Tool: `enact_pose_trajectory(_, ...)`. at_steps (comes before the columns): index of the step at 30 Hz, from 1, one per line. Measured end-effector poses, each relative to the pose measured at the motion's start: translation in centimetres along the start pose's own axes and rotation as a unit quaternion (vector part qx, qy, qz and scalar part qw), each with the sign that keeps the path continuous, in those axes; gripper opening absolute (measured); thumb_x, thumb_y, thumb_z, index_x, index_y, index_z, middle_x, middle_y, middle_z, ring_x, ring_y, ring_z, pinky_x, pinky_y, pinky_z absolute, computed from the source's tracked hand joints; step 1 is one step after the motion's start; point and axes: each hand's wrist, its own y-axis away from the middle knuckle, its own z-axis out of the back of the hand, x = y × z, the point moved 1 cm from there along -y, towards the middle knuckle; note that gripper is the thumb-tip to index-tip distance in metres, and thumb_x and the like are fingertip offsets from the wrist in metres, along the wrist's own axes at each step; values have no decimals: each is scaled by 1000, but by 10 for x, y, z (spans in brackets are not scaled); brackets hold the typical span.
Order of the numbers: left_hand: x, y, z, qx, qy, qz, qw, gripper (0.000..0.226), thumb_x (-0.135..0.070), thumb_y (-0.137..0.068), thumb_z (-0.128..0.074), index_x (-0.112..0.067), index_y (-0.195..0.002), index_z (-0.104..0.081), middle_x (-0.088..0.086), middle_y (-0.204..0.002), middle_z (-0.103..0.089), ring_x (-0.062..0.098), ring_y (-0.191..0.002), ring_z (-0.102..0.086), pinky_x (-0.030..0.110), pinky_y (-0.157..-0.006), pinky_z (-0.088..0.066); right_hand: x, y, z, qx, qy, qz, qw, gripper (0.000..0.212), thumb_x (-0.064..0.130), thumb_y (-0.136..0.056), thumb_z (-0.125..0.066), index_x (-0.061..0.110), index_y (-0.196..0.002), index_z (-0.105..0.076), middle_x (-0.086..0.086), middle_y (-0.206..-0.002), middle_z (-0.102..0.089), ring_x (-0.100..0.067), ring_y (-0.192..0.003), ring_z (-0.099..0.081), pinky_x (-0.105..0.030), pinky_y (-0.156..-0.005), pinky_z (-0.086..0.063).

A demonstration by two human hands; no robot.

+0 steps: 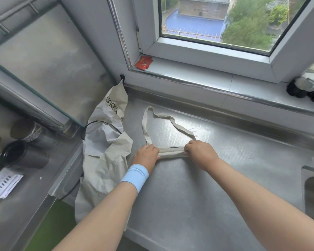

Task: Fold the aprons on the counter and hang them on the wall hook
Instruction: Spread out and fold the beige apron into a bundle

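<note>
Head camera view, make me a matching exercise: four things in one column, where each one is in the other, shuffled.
Things
1 red packets
2 blue wristband
3 folded apron
4 crumpled apron

Places
A gripped by the left hand and right hand
B on the window sill, in its corner
C draped over the counter at its left edge
D worn just behind the left hand

Pairs: 1-B, 2-D, 3-A, 4-C

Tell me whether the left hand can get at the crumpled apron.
Probably yes: the crumpled apron lies just beside the left hand, nothing between, once it releases the folded apron.
</note>
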Motion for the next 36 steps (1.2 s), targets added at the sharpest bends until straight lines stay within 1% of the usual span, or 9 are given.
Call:
enact_pose_trajectory(4,4,-10,4,13,23,10,1000,27,-36,-102,-38,-21,-121,-50,3,-118,-56,25,-109,-50,35,-88,-37,1,-9,7,42,13,-36,998,22,24,-101,-44,14,-105,-63,-6,-106,-65,-28,-99,-62,-33,-68,-41)
enact_pose_trajectory(10,18,-28,4,69,140,44,987,26,-41,-99,-44,-30,-113,-62,1,-114,-57,25,-113,-48,36,-95,-40,-7,-22,7,61,-85,-122,987,28,40,-95,-56,22,-117,-56,-6,-112,-65,-28,-106,-59,-33,-78,-41)
enact_pose_trajectory(15,15,-38,10,45,150,121,980,19,-45,-91,-54,-39,-101,-70,-6,-118,-49,19,-116,-40,32,-96,-28,-11,-33,12,84,-167,-180,966,24,43,-77,-73,32,-97,-65,4,-103,-61,-20,-90,-62,-28,-72,-45)
enact_pose_trajectory(18,7,-43,18,-4,119,94,988,18,-30,-88,-60,-38,-104,-64,-7,-121,-44,18,-116,-37,30,-94,-26,-8,-37,17,67,-110,-194,973,23,45,-71,-74,33,-90,-67,6,-97,-61,-18,-98,-57,-31,-81,-46)
enact_pose_trajectory(21,-16,-48,21,-11,90,-17,996,33,-11,-92,-52,-32,-114,-64,-1,-121,-49,24,-117,-43,32,-98,-32,-2,-38,19,21,-58,-150,987,20,37,-78,-71,32,-97,-64,2,-104,-56,-23,-103,-56,-33,-83,-46)
enact_pose_trajectory(25,-21,-39,2,23,124,-33,991,42,-33,-91,-33,-26,-118,-65,1,-119,-53,27,-113,-47,33,-90,-37,8,-34,7,-4,-50,-32,998,20,19,-92,-58,23,-111,-63,-2,-113,-57,-27,-101,-59,-31,-72,-39)
enact_pose_trajectory(28,-16,-29,-14,-32,130,-74,988,48,-23,-78,-44,-21,-122,-64,4,-119,-53,28,-110,-47,38,-97,-37,7,-22,-8,-34,-40,60,997,28,6,-89,-56,16,-112,-66,-6,-106,-58,-28,-98,-53,-37,-78,-45)
enact_pose_trajectory(32,-12,-30,-14,-25,141,-68,987,49,-46,-84,-58,-31,-131,-58,-4,-127,-48,20,-119,-41,34,-105,-26,2,-7,-23,-125,-23,82,989,31,16,-83,-47,15,-104,-70,-3,-93,-61,-25,-86,-52,-33,-75,-45)
enact_pose_trajectory(36,-10,-36,-7,26,123,-69,990,51,-47,-85,-63,-36,-134,-54,-5,-127,-45,19,-120,-38,33,-105,-27,12,-10,-17,-113,104,105,983,27,8,-77,-37,13,-84,-63,-6,-78,-57,-27,-71,-55,-39,-65,-50)
